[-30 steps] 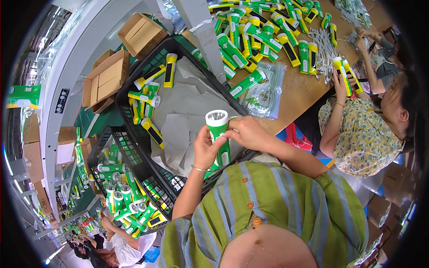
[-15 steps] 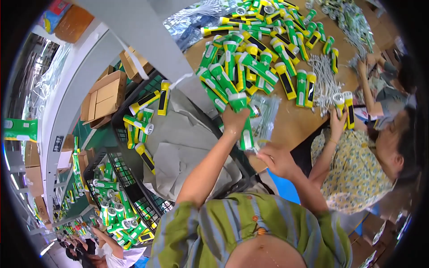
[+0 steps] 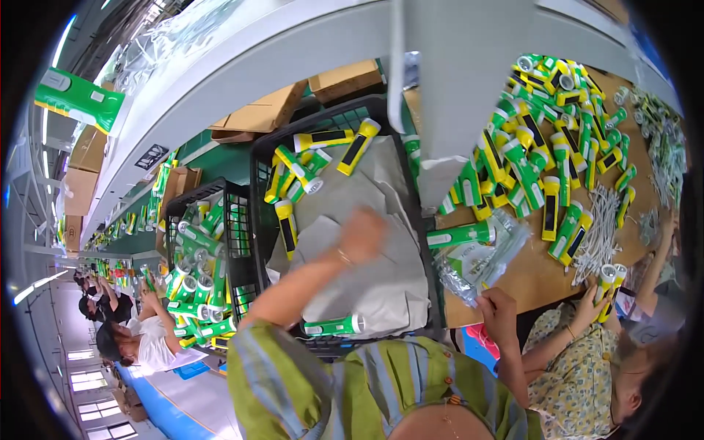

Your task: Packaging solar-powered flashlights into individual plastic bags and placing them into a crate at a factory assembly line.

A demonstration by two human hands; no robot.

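Note:
My left hand (image 3: 364, 235) is smeared by motion above the grey paper (image 3: 389, 286) lining a black plastic crate (image 3: 434, 301). Its fingers cannot be made out, and no flashlight shows in it. A green flashlight (image 3: 334, 325) lies at the crate's near end, and several green and yellow ones lie at its far left. My right hand (image 3: 500, 314) is at the table's near edge, its fingers bent together beside the corner of a clear plastic bag (image 3: 480, 268); what they hold, if anything, is too small to name. Another green flashlight (image 3: 462, 235) lies by that bag.
A flashlight pile (image 3: 543, 147) and white cords (image 3: 598, 220) cover much of the brown table (image 3: 513, 301). A grey post (image 3: 469, 73) rises between crate and pile. Left stands a second full crate (image 3: 242, 235). At right, a co-worker's hand (image 3: 590, 312) holds flashlights.
My left hand has let go of the green flashlight and moved left over the crate. My right hand has come down nearer the bag's corner. The view has swung left.

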